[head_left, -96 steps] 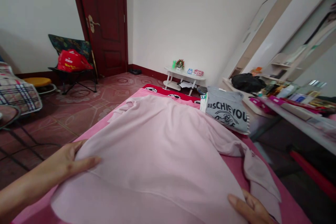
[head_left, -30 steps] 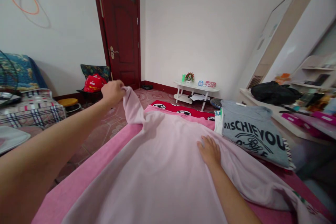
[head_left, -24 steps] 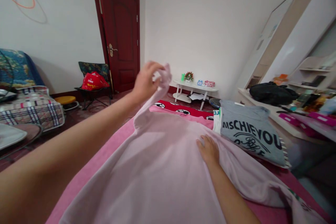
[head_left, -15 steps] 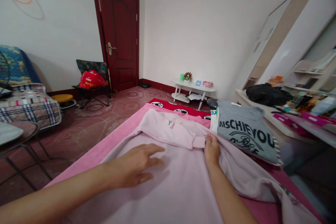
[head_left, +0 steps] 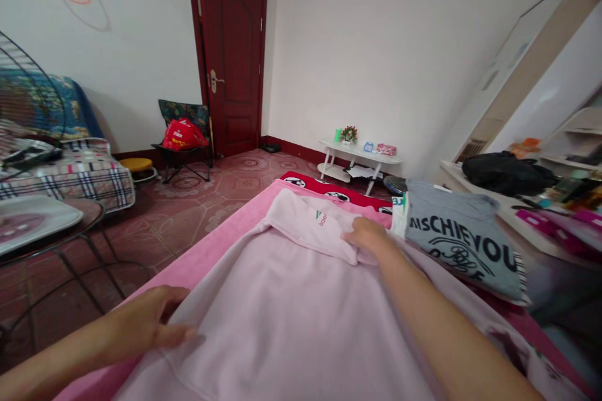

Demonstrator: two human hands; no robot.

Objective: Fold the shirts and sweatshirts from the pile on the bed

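A pale pink sweatshirt (head_left: 282,319) lies spread over the bed, one sleeve (head_left: 315,219) folded across its far end with small green and dark lettering showing. My right hand (head_left: 369,237) is on that sleeve close to the cuff, its fingers drawn together on the cloth; the wrist hides most of the cuff. At the sweatshirt's near left edge is my left hand (head_left: 145,319). Its thumb is over the fabric and stands apart from the fingers, whose tips are partly hidden at the edge.
Folded clothes with a grey lettered shirt (head_left: 461,238) on top lie right of the sweatshirt. A pink sheet (head_left: 226,225) and a red patterned cloth (head_left: 310,185) are beneath and beyond. A round side table (head_left: 96,216) stands left, a cluttered desk (head_left: 498,213) right.
My left hand has moved left and nearer, from above the middle of the sweatshirt to its left edge. My right hand has shifted from the cuff's end inward onto the sleeve. The view has turned left.
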